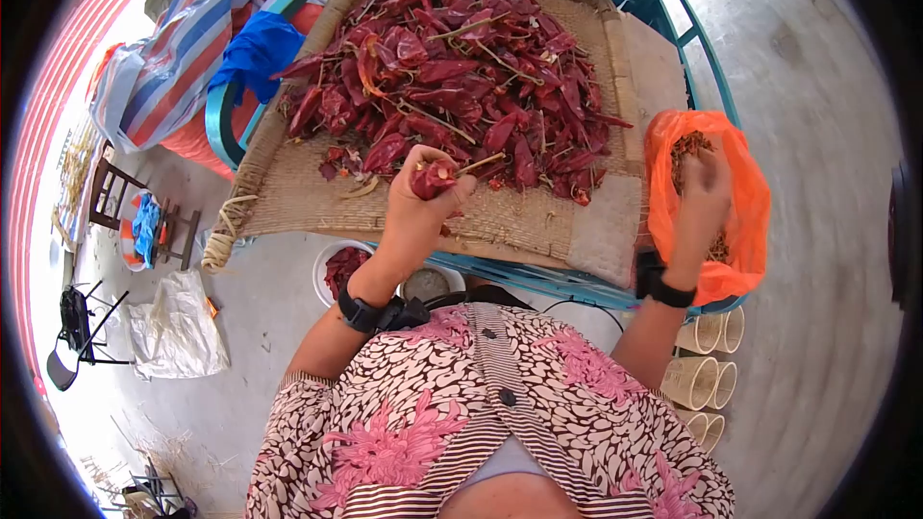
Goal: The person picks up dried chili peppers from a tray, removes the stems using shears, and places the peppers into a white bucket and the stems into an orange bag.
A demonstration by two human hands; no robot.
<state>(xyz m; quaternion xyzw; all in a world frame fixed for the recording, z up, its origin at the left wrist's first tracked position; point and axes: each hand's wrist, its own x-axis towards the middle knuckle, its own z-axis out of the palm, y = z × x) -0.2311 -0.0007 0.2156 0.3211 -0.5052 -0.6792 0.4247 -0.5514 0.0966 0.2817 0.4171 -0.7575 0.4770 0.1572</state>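
Observation:
Dried red chili peppers (452, 67) lie heaped on a woven tray (519, 231) in front of me. Low over the tray's near side, my left hand (409, 216) is closed around a dried chili pepper (433, 180), its pale stem pointing right. To the right, my right hand (707, 190) is over the mouth of an orange plastic bag (750, 197). Brown stems and bits (690, 146) show inside the bag. Motion smears the fingers of this hand, and I cannot tell what, if anything, is in them.
The tray rests on a teal metal frame (481, 271). Below its near edge stands a white bowl of red chilies (338, 269). Cream-coloured cups (687, 383) sit at lower right. A striped tarp (183, 67) and blue cloth (260, 53) are at the left.

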